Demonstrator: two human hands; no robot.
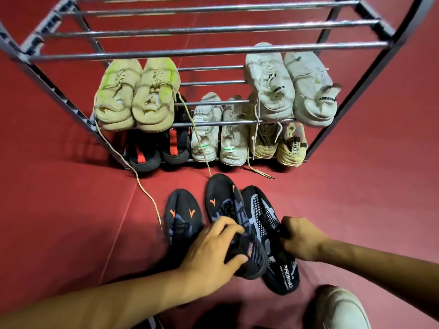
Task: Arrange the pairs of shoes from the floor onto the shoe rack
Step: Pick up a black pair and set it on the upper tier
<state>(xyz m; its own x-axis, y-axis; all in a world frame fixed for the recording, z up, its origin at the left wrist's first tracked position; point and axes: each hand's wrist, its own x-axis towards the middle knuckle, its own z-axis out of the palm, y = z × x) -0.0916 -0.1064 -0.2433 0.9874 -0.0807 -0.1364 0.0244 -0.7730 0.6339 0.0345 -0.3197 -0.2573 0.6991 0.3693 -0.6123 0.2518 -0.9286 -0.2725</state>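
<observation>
Three black shoes lie on the red floor before the metal shoe rack (pixel 209 52). My left hand (pixel 213 248) grips the middle black shoe with orange marks (pixel 224 203) at its heel. Its mate (pixel 181 214) lies alone to the left, untouched. My right hand (pixel 301 238) holds the black mesh shoe with white lettering (pixel 263 210) at its collar. On the rack's middle shelf sit a yellow-beige pair (pixel 135 96) and a white pair (pixel 289 86). The bottom shelf holds a black-and-red pair (pixel 156 148), a white pair with green tabs (pixel 218 136) and a tan pair (pixel 278 143).
Long beige laces (pixel 145 191) trail from the yellow-beige pair across the floor toward the black shoes. A white shoe (pixel 342 307) shows at the bottom right corner. The rack's upper shelves are bare bars. Red floor surrounds the rack on both sides.
</observation>
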